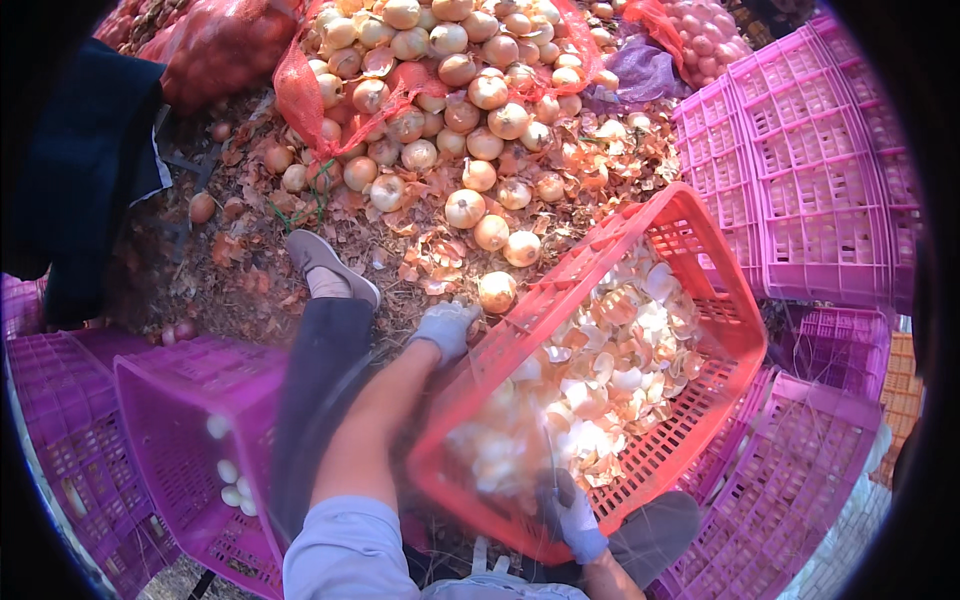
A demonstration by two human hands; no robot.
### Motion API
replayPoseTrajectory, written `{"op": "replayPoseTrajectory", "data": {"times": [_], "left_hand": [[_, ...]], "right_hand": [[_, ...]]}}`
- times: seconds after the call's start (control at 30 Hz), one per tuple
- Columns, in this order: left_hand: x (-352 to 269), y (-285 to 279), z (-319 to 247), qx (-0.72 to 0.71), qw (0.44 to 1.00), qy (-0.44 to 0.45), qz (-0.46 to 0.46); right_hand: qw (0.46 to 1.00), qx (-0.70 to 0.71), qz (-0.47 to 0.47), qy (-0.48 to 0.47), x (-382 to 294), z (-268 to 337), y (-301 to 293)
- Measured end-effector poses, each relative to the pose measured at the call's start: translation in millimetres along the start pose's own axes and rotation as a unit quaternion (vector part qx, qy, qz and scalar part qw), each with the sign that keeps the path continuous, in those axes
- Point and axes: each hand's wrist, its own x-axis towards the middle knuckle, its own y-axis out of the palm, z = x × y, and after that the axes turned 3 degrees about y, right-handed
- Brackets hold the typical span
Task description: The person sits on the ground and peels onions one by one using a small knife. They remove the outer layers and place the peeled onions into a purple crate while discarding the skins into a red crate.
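My left hand (pixel 445 328), in a light grey-blue work glove, reaches down between the legs to the ground just beside a yellow onion (pixel 496 292). Whether its fingers touch the onion I cannot tell. My right hand (pixel 576 517), gloved too, is closed at the near rim of a tilted red plastic crate (pixel 720 247); a dark handle with a thin blade, apparently a knife, shows in it. Onion skins (pixel 622 367) lie in the red crate. Loose onions (pixel 465 208) trail up to a large heap (pixel 450 67) in torn red mesh netting.
A purple crate (pixel 172 427) with several peeled onions (pixel 229 472) stands at left. Stacked pink-purple crates (pixel 810 165) rise at right, more (pixel 780 487) below them. Full red mesh sacks (pixel 225 52) lie behind. A person's dark clothing (pixel 90 172) shows at upper left.
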Motion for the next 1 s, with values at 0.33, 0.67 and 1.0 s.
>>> {"op": "replayPoseTrajectory", "data": {"times": [0.33, 0.67, 1.0], "left_hand": [[-111.8, -146.4, -16.7, -0.356, 0.911, -0.202, -0.039], [-243.3, -186.3, -177.2, -0.398, 0.916, -0.048, 0.031], [-242.2, -132.9, -228.1, -0.267, 0.963, -0.005, -0.047]], "right_hand": [[0.972, -0.038, 0.023, -0.233, 1.0, -19.2, -6.3], [0.946, 0.150, 0.119, -0.263, -48.2, 21.7, 40.4], [0.949, 0.131, 0.105, -0.268, -75.4, -8.0, 25.6]]}}
